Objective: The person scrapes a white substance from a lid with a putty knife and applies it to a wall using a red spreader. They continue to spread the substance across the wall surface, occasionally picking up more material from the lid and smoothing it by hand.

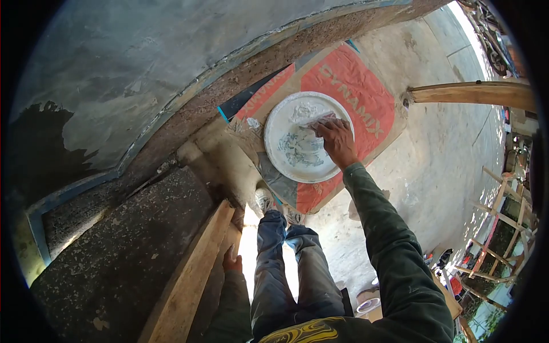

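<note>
While a grey wall (131, 63) curves across the far left, with a dark patch low on it, a dark, speckled slab (131, 251) sits beneath. Next comes a wooden beam (191, 274), running up at a slant, and just to its right is the left hand (232, 260), low beside the wood; whether it grips or merely rests there, I can't tell.

Moving across, we reach a shoe (264, 200) and the jeans-clad legs (286, 268), and above them the round white basin (275, 160), lying on a red-and-brown sack (372, 86) lettered "DYNAMIX". White paste (306, 111) sits in the basin, smeared thin and greyish lower down. And here's the right hand (336, 140), reaching in over the basin's right side, fingers closed on a thin, pale crumpled piece (320, 121) above the paste.

Further right, a round white container (368, 305) sits low down, a wooden post (472, 94) juts in higher up, and thin poles (503, 214) cross at the edge.
</note>
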Motion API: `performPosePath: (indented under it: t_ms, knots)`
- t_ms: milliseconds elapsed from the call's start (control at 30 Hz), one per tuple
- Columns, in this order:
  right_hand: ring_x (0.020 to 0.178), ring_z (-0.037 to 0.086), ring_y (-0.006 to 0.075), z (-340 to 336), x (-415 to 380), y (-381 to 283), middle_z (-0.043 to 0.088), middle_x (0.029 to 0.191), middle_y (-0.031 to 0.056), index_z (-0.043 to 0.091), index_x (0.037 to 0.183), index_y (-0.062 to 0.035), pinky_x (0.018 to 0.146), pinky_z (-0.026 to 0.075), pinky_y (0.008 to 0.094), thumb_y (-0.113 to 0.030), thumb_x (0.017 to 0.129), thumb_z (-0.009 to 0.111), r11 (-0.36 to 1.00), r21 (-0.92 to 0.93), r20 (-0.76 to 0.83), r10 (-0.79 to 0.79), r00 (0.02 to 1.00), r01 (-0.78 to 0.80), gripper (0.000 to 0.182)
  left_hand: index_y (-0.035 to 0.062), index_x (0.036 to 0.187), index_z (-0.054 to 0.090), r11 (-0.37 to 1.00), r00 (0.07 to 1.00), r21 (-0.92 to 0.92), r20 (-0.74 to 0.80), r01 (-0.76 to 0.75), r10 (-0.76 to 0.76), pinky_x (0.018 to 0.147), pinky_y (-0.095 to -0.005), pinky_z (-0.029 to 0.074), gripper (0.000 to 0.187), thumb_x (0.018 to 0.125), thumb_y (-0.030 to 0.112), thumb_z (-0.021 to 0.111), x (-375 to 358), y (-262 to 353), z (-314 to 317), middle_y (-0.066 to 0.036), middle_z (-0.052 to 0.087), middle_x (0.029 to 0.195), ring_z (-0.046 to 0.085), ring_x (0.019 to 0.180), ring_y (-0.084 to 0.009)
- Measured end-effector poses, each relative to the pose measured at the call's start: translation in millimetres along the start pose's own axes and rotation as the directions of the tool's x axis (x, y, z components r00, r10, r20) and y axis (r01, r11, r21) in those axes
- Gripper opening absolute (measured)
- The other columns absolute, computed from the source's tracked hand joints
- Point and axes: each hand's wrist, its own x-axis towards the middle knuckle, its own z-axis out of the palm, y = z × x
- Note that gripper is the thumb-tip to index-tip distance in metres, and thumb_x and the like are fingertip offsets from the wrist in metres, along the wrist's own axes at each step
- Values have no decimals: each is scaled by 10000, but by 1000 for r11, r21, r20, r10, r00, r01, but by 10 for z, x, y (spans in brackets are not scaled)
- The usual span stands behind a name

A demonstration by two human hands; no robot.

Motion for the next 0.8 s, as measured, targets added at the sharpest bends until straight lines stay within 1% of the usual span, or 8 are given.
performPosePath:
  t_ms: [133,167,233,333,467,567,700,800]
  knots:
    - [996,592,271,177,22,-52,658,971,58,666,1068,-155,950,387,460,-62,807,542,994,-114,-37,-8,999,4,303,35,1347,529,998,995,12,75,-68,67,930,-426,553,539,813,85,579,229,151,-105,-196,490,1397,538,1237,-310]
    - [987,595,270,198,-27,-75,662,959,56,672,1030,-157,933,390,460,-59,801,550,997,-80,-69,-4,998,-1,277,35,1347,529,998,995,13,72,-68,67,930,-426,553,539,813,85,579,308,219,-125,-196,490,1397,538,1237,-310]
    - [981,597,273,96,-57,-126,662,953,59,677,1020,-158,928,391,458,-56,802,548,999,-32,-39,8,999,-9,273,41,1349,530,983,991,-166,96,-77,94,920,-414,551,539,815,90,583,445,400,-122,-192,474,1416,538,1239,-306]
    - [966,602,279,-45,57,-170,666,944,67,690,992,-151,922,391,454,-51,804,544,999,30,21,43,999,-43,258,43,1345,537,957,979,-243,85,-161,187,926,-391,540,536,815,102,595,684,533,-54,-188,510,1383,555,1220,-302]
    - [990,602,284,92,134,-180,675,997,65,687,1034,-151,927,389,462,-57,814,532,997,-26,-21,70,997,-70,285,40,1334,548,963,972,-184,95,-197,217,935,-366,528,535,809,123,608,859,708,-56,-196,557,1328,581,1188,-292]
    - [1015,600,289,158,-77,-234,679,1046,64,684,1065,-154,939,392,467,-57,821,520,996,-64,-16,58,998,-59,309,30,1370,513,980,978,-188,185,-64,99,1015,-412,456,542,839,123,569,817,996,-135,-167,546,1372,510,1287,-267]
    - [1041,597,289,-76,-51,-284,679,1080,55,680,1082,-155,955,394,471,-50,825,506,998,10,16,61,998,-61,328,27,1365,518,962,973,-245,161,-121,163,1019,-411,454,543,839,147,576,875,862,-72,-176,546,1370,514,1282,-276]
    - [1053,591,288,-85,102,-273,673,1078,54,679,1085,-164,964,383,463,-53,821,508,995,43,20,89,996,-90,334,22,1360,523,962,975,-271,205,-30,88,1022,-407,453,537,841,149,573,846,859,-109,-191,542,1369,519,1275,-286]
